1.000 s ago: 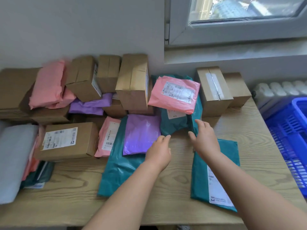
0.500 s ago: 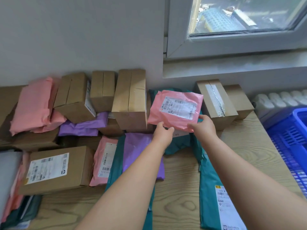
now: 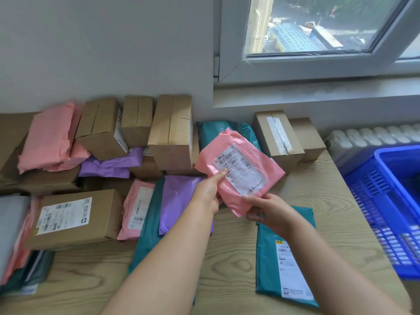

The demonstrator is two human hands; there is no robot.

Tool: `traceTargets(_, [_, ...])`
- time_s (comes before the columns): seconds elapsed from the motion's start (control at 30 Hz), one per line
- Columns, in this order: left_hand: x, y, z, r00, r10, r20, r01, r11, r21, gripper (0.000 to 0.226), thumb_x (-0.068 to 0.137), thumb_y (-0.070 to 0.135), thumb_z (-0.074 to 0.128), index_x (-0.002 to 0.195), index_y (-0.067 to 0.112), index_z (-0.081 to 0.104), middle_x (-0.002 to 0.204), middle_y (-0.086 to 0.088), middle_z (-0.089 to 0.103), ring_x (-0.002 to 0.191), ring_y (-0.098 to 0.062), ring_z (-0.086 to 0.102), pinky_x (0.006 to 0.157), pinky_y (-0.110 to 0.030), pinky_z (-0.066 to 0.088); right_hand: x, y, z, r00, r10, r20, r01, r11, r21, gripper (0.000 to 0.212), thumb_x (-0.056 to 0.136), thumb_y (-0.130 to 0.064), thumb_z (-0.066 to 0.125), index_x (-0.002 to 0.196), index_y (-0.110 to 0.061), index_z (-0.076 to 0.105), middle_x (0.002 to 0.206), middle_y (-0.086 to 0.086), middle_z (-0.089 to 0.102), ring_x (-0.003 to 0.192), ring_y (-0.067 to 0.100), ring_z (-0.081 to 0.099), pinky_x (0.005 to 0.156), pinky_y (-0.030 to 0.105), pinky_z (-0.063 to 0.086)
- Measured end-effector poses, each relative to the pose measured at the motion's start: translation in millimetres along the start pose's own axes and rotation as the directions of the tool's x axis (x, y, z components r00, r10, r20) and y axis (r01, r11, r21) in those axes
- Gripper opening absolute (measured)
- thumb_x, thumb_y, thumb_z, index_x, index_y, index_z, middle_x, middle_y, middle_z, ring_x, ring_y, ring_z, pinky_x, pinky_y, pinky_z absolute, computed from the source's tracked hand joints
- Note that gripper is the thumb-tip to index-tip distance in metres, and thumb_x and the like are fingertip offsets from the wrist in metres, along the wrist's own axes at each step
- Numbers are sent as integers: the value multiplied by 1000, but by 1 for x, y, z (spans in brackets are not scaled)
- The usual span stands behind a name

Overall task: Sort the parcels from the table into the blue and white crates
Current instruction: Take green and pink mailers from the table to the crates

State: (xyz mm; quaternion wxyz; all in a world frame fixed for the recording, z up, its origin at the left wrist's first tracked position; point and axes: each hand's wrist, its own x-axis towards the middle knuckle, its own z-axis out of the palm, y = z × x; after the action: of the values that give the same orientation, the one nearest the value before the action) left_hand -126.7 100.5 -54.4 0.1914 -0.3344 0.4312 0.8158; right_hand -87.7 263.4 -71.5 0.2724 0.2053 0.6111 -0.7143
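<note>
a: what room am i hearing about?

b: on my feed i see a pale wood-grain surface (image 3: 227, 264) set against a grey wall (image 3: 102, 53). a window (image 3: 318, 26) fills the upper right, and a white radiator (image 3: 368, 137) sits under its sill. a blue crate (image 3: 391, 201) stands just off the right edge of the surface. brown cardboard boxes (image 3: 172, 133) crowd the back and left, mixed with pink, purple and teal mailers. a purple mailer (image 3: 179, 196) lies near the middle, and a teal mailer (image 3: 284, 258) lies flat at the front right.

a: and the parcel being handled?

b: it is a pink parcel (image 3: 241, 176), a soft, slightly crinkled plastic mailer with a large white barcode label facing me. it is held tilted in the air above the middle of the surface, in front of the boxes and apart from the crate.

a: how is it held?

b: the left hand (image 3: 209, 192) pinches its left edge, with the thumb on the label. the right hand (image 3: 272, 212) pinches the lower corner, thumb on top and fingers (image 3: 252, 217) curled underneath.
</note>
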Motion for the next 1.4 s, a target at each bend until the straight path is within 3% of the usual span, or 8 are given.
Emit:
traceTargets(0.13, [-18, -8, -11, 999, 39, 8, -39, 985, 167, 23, 83, 8, 75, 106, 7, 70, 101, -18, 75, 95, -34, 71, 97, -51, 53, -15, -7, -27, 989, -128, -68, 141, 960, 242, 61, 78, -39, 80, 128, -10, 61, 121, 11, 70, 112, 27, 67, 99, 45, 51])
traceTargets(0.23, [-32, -12, -17, 995, 4, 98, -27, 972, 233, 16, 83, 5, 72, 99, 8, 72, 99, -16, 76, 92, -31, 72, 97, -46, 54, -23, -17, -38, 980, -176, -91, 191, 962, 197, 72, 70, -47, 83, 126, -6, 64, 123, 17, 68, 114, 33, 65, 100, 54, 50])
traceTargets(0.4, [-50, -24, -18, 988, -17, 150, -20, 970, 241, 27, 77, 2, 74, 103, 5, 73, 107, -19, 74, 101, -33, 70, 96, -46, 54, -36, -16, -37, 990, -118, 82, 120, 993, -13, 67, 68, -42, 85, 120, -5, 66, 117, 15, 71, 109, 38, 67, 98, 59, 49])
traceTargets(0.57, [-58, -30, -19, 993, 15, 118, -29, 992, 119, 11, 90, 20, 70, 94, 10, 73, 87, -13, 77, 73, -25, 74, 73, -41, 61, -42, -8, -31, 992, -89, 83, 86, 995, 40, 58, 72, -24, 78, 122, 2, 64, 117, 19, 71, 106, 36, 68, 96, 57, 51])
traceTargets(0.83, [-59, -32, -23, 997, 2, 76, -7, 998, 62, 24, 85, 29, 75, 100, 11, 73, 90, -14, 76, 73, -28, 75, 58, -38, 61, -48, -3, -35, 989, -38, 146, 24, 995, 96, 51, 77, -20, 75, 124, -3, 64, 119, 16, 70, 110, 34, 68, 99, 54, 50])
traceTargets(1.13, [-52, -49, -15, 994, -14, 110, -4, 986, 165, 26, 89, 28, 71, 105, 7, 73, 99, -14, 76, 85, -26, 73, 79, -38, 59, -49, 12, -54, 998, -37, 44, 31, 990, 137, 47, 78, -18, 76, 122, -4, 64, 115, 15, 72, 106, 33, 70, 93, 51, 54])
traceTargets(1.27, [-48, -83, -17, 984, -107, 143, -2, 795, 606, 24, 91, 19, 69, 113, 8, 69, 100, -6, 75, 83, -15, 71, 66, -22, 57, -54, 41, -86, 993, -2, -121, 25, 982, 189, 37, 87, -11, 69, 123, 0, 63, 115, 18, 72, 105, 35, 70, 94, 52, 54])
traceTargets(1.4, [-44, -118, -9, 977, -175, 126, -11, 542, 841, 18, 92, 18, 68, 107, 9, 68, 91, -3, 72, 71, -13, 65, 60, -22, 51, -70, 70, -112, 960, 54, -275, -36, 997, 71, 27, 87, -6, 69, 112, 3, 66, 105, 20, 74, 87, 33, 73, 84, 49, 58])
